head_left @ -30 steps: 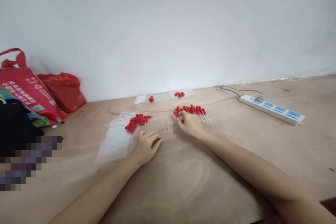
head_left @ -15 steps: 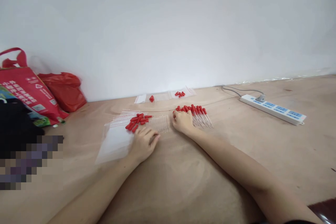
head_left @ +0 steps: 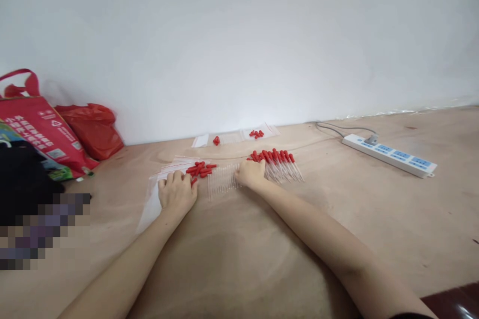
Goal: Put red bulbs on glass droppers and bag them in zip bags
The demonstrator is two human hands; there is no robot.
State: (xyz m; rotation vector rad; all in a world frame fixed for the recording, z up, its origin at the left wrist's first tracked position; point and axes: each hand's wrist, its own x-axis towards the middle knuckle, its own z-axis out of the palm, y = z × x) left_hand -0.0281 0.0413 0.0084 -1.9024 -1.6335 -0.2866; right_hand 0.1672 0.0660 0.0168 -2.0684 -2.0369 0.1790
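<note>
My left hand rests over a stack of clear zip bags, its fingers curled. Between its thumb and index finger shows a red rubber bulb. A pile of red rubber bulbs lies just beyond it. To the right, thin clear glass tubes lie side by side in a row. My right hand is closed at the right end of this row; its fingertips are partly hidden. Beside it, droppers with red bulbs lie in a row, bulbs facing the wall.
Near the wall, a clear bag lies with a few red bulbs and tubes. A white power strip with a plugged-in cable stands at the right. Red bags and a black item sit at the left.
My left hand has moved left, from beside the tubes onto the bags and the near bulb. My right hand has shifted slightly left, from the droppers towards the tubes.
</note>
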